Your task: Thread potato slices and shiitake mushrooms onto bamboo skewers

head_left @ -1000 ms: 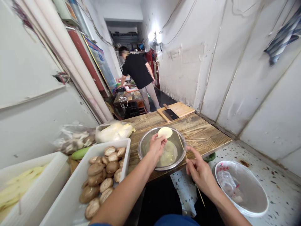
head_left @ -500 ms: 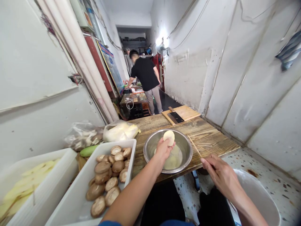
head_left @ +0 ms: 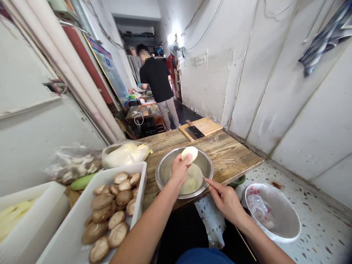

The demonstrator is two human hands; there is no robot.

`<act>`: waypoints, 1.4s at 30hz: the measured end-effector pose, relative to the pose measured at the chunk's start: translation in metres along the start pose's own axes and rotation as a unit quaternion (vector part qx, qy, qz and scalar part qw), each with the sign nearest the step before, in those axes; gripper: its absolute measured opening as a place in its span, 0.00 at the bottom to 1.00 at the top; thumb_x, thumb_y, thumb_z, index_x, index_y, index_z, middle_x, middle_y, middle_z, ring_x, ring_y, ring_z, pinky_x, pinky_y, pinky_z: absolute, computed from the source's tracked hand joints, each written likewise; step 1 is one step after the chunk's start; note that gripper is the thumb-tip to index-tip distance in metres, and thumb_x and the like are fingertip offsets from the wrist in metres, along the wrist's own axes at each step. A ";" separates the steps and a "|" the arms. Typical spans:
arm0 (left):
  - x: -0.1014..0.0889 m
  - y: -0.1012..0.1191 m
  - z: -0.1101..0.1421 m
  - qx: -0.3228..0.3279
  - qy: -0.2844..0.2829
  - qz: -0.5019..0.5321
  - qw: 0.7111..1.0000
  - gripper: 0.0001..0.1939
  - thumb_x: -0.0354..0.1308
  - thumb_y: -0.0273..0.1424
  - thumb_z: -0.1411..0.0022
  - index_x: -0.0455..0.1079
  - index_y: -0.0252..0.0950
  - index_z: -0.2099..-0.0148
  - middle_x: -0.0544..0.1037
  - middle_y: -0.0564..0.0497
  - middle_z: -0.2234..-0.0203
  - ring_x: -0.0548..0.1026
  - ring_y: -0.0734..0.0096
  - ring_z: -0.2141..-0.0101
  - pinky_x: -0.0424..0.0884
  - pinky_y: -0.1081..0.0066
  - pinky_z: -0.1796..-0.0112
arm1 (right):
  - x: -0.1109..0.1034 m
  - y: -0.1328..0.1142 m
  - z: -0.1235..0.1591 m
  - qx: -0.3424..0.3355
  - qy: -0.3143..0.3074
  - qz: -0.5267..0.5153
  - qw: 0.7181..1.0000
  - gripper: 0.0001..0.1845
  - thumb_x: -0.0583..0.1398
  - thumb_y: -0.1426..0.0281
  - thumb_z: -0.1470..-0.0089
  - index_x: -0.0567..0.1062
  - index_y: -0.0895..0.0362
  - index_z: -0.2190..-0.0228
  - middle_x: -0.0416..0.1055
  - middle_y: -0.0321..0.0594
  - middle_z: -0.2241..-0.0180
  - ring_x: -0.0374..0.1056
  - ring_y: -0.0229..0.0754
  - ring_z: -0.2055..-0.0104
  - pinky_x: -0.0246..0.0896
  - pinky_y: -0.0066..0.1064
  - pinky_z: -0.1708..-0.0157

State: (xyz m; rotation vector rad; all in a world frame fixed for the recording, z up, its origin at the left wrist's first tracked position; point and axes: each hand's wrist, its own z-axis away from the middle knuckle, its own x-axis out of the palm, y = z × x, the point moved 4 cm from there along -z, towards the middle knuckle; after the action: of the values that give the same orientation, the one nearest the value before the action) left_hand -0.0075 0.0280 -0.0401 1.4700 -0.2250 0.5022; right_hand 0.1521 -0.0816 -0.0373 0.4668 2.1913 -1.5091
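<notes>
Over a metal bowl point(head_left: 161, 175) of water, my left hand point(head_left: 180, 169) pinches a pale round potato slice point(head_left: 189, 154) by its lower edge. More pale slices point(head_left: 191, 182) lie under the water. At the bowl's right rim my right hand point(head_left: 226, 200) is closed on a thin wooden skewer point(head_left: 245, 243). Its front end points toward the bowl and the slice, apart from the slice; its back end sticks out below my wrist. Several loose skewers point(head_left: 224, 161) lie on the wooden table just right of the bowl.
A white tub point(head_left: 143, 183) of shiitake mushrooms stands left of the bowl; farther left is another tub point(head_left: 52, 205) with pale slices. A cleaver point(head_left: 195, 132) rests on a cutting board point(head_left: 210, 126). A lined bin point(head_left: 286, 220) is at right. A person point(head_left: 158, 80) stands beyond.
My right hand has swung out to the right and come back to the bowl with the skewer. The left hand has turned the slice over the bowl. The person beyond has straightened somewhat.
</notes>
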 end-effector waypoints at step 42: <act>0.006 -0.003 0.009 0.003 -0.046 0.000 0.999 0.15 0.67 0.36 0.55 0.74 0.32 0.65 0.77 0.48 0.71 0.72 0.73 0.71 0.67 0.74 0.69 | 0.016 0.009 -0.016 -0.029 0.050 0.087 0.995 0.19 0.46 0.67 0.37 0.75 0.58 0.67 0.73 0.40 0.75 0.70 0.40 0.74 0.60 0.26 0.71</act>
State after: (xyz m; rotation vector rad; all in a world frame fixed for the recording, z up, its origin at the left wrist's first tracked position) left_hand 0.0005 0.0200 -0.0389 1.5002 -0.2967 0.4370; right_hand 0.1406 -0.0634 -0.0477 0.7083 2.1990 -1.3518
